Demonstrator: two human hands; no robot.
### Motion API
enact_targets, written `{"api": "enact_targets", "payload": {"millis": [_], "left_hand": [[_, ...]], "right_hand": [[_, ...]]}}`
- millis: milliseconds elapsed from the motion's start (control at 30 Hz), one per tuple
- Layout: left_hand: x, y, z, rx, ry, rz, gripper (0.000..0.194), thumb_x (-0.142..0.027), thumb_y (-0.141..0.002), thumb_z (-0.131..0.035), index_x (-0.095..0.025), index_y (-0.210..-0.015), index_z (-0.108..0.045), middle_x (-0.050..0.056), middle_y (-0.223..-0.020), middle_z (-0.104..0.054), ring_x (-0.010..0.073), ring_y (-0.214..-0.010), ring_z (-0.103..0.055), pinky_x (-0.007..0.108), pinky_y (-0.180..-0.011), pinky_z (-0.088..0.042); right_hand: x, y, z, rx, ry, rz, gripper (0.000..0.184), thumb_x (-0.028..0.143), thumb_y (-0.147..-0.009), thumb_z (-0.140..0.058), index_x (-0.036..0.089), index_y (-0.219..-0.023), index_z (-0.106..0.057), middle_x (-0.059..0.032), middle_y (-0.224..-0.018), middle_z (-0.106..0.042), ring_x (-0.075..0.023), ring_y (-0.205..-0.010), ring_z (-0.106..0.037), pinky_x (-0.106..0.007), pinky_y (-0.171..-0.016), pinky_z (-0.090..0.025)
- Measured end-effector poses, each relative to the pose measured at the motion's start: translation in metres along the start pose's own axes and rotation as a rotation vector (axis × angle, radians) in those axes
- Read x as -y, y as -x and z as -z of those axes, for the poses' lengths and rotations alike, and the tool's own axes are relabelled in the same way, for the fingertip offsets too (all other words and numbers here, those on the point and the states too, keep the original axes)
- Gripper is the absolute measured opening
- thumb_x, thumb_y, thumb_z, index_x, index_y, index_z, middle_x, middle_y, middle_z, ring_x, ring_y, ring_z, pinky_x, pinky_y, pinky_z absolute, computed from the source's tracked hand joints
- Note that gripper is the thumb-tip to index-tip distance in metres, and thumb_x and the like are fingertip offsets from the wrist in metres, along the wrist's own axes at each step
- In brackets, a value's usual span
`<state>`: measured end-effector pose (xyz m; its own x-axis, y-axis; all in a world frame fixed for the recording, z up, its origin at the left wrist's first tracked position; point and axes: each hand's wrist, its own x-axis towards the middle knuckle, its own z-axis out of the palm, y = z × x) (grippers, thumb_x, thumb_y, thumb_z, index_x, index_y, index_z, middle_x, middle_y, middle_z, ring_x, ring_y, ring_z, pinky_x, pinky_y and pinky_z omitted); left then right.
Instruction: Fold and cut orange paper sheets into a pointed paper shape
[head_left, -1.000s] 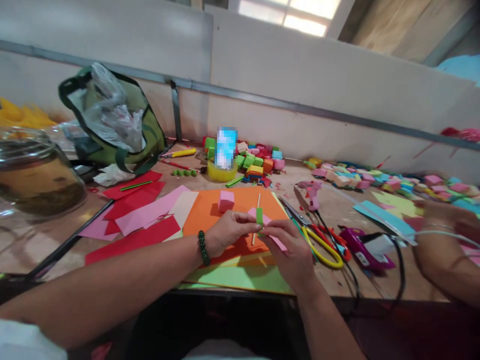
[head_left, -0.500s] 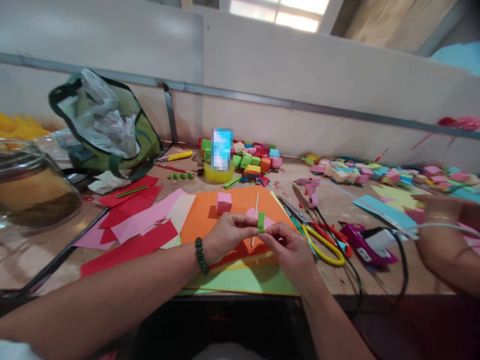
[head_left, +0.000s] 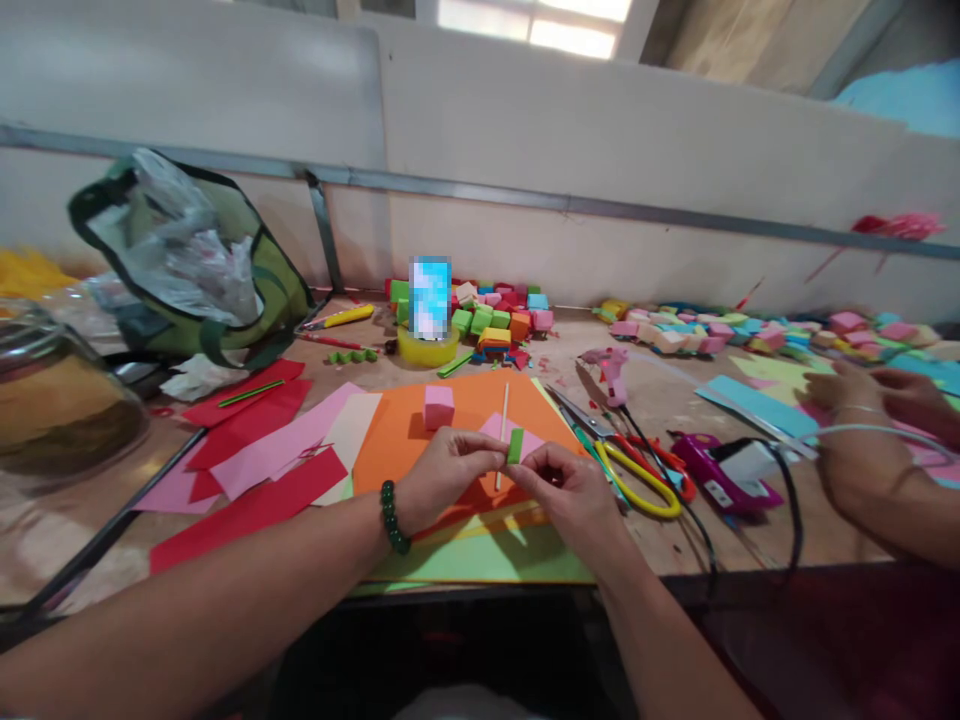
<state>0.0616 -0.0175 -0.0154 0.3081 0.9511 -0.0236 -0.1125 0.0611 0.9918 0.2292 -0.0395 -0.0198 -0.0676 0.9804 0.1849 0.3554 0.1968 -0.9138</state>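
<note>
Head view: a green strip [head_left: 515, 446] is pinched between the fingertips of the left hand [head_left: 450, 472] and those of the right hand [head_left: 574, 490], above an orange sheet [head_left: 394, 435]. The fingertip hold seems suited to so small a piece. Whether anything else is enclosed by the curled right fingers cannot be told. A stick [head_left: 505, 408] is seen just beyond the fingertips; contact cannot be judged. A pink cube [head_left: 439, 408] is set farther back, apparently out of the fingers' way. Scissors [head_left: 637, 485] are laid handles nearest, presumably for easy pickup. A phone [head_left: 430, 298] is propped upright, probably for viewing.
</note>
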Motion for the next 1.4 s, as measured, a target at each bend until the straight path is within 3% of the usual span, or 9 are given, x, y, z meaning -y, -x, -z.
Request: {"api": "enact_targets", "payload": {"millis": [267, 467, 733, 900, 1033, 1233, 1400], "left_hand": [[0.0028, -0.0024, 0.0017, 0.039, 0.039, -0.005, 0.018, -0.030, -0.065, -0.076, -0.014, -0.073, -0.075, 0.003, -0.070, -0.068, 0.0129, -0.067, -0.055, 0.025, -0.068, -0.041], [0.0009, -0.0021, 0.0018, 0.071, 0.012, -0.020, 0.026, -0.038, -0.071, -0.070, -0.013, -0.067, -0.073, 0.004, -0.065, -0.065, 0.0142, -0.066, -0.054, 0.026, -0.065, -0.041], [0.0038, -0.0039, 0.0019, 0.071, 0.034, 0.012, 0.021, -0.033, -0.064, -0.077, -0.013, -0.072, -0.073, 0.003, -0.069, -0.066, 0.0137, -0.068, -0.055, 0.027, -0.070, -0.042], [0.0060, -0.0043, 0.0013, 0.083, 0.045, -0.063, 0.034, -0.034, -0.065, -0.078, -0.014, -0.091, -0.071, 0.002, -0.071, -0.063, 0.0109, -0.064, -0.053, 0.024, -0.064, -0.043], [0.0031, -0.0013, -0.0017, 0.083, 0.034, -0.049, 0.045, -0.036, -0.065, -0.079, -0.014, -0.102, -0.066, -0.002, -0.065, -0.058, 0.0089, -0.059, -0.051, 0.020, -0.056, -0.040], [-0.0019, 0.0034, -0.0032, 0.166, -0.060, 0.032, 0.029, -0.041, -0.072, -0.071, -0.012, -0.074, -0.070, 0.005, -0.070, -0.066, 0.0128, -0.065, -0.057, 0.023, -0.060, -0.042], [0.0008, 0.0020, -0.0006, 0.167, -0.063, 0.022, 0.027, -0.039, -0.069, -0.074, -0.013, -0.075, -0.072, 0.006, -0.071, -0.068, 0.0139, -0.064, -0.059, 0.024, -0.060, -0.043]], "right_hand": [[-0.0004, -0.0011, 0.0002, -0.002, 0.012, 0.014, 0.033, 0.046, -0.072, -0.070, 0.017, -0.061, -0.058, 0.0032, -0.054, -0.049, -0.0091, -0.049, -0.037, -0.023, -0.045, -0.028], [0.0004, 0.0001, -0.0011, -0.015, 0.018, 0.013, 0.034, 0.048, -0.072, -0.069, 0.017, -0.062, -0.059, 0.0021, -0.055, -0.052, -0.0095, -0.049, -0.038, -0.024, -0.045, -0.029], [0.0051, 0.0013, 0.0010, 0.002, 0.025, 0.036, 0.027, 0.039, -0.075, -0.066, 0.017, -0.062, -0.058, 0.0031, -0.054, -0.049, -0.0089, -0.049, -0.037, -0.023, -0.045, -0.029], [0.0019, -0.0006, 0.0017, 0.009, -0.016, 0.034, 0.024, 0.039, -0.076, -0.067, 0.016, -0.072, -0.062, 0.0011, -0.062, -0.056, -0.0096, -0.052, -0.042, -0.023, -0.047, -0.034], [0.0034, -0.0020, 0.0024, 0.013, -0.069, 0.042, 0.026, 0.040, -0.075, -0.067, 0.017, -0.065, -0.060, 0.0018, -0.059, -0.053, -0.0099, -0.052, -0.041, -0.023, -0.048, -0.033], [0.0021, -0.0030, 0.0044, -0.049, -0.106, 0.049, 0.022, 0.035, -0.073, -0.069, 0.017, -0.064, -0.061, 0.0022, -0.059, -0.053, -0.0102, -0.054, -0.042, -0.024, -0.050, -0.032], [0.0020, -0.0034, 0.0046, -0.024, -0.131, 0.023, 0.022, 0.034, -0.073, -0.069, 0.017, -0.061, -0.061, 0.0044, -0.054, -0.047, -0.0091, -0.051, -0.038, -0.024, -0.049, -0.030]]}}
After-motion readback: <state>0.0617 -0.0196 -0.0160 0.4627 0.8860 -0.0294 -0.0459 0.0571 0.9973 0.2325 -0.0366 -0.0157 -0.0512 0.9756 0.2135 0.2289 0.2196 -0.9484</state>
